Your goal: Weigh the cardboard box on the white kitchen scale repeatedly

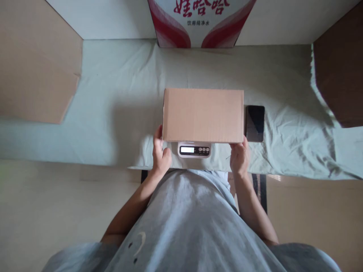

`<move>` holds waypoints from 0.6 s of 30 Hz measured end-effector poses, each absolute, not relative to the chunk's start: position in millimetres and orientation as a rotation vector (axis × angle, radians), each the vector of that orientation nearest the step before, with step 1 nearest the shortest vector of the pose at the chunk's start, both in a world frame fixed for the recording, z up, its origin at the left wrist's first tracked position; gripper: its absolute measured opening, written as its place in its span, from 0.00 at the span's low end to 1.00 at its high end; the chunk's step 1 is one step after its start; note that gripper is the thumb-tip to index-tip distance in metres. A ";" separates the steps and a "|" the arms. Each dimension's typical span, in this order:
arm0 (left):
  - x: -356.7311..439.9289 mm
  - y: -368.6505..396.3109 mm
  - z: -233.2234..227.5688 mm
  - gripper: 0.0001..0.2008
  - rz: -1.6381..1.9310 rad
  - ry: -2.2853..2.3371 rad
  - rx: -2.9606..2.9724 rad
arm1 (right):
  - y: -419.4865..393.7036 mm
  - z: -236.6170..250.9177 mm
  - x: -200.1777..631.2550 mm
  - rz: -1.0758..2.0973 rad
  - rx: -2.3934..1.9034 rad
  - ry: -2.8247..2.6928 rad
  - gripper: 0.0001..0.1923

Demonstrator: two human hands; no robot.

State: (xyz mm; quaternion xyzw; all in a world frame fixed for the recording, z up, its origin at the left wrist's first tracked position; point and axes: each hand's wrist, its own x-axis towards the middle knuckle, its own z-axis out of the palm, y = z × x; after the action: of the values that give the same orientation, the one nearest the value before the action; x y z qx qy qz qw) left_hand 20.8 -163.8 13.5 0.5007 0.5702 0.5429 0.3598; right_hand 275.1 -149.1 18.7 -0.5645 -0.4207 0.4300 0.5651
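Observation:
A closed brown cardboard box (203, 115) is over a small white digital scale (194, 150), whose lit display and buttons show at the box's near side; the rest of the scale is hidden. Whether the box rests fully on the scale, I cannot tell. My left hand (161, 153) grips the box's near left corner, fingers along its side and thumb bent in front. At the near right corner my right hand (239, 155) holds the box, some fingers hidden behind its edge. Just right of the box lies a black smartphone (255, 123).
A pale green cloth (136, 75) with wrinkles covers the table. At the back stands a red and white carton (198, 34) with Chinese lettering. Large cardboard pieces rise at the left (36, 64) and right (340, 71). The table's near edge is close to my body.

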 end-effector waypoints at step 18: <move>-0.3 -174.4 -20.2 0.42 1.214 1.595 1.337 | -154.8 9.5 284.6 0.996 -1.569 -1.132 0.11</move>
State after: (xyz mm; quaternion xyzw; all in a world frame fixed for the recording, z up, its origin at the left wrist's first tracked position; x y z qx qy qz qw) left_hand -0.3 -174.4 -20.2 0.5181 0.6182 0.4703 0.3581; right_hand 284.6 -154.8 9.5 -0.6387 -0.4607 0.4053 0.4642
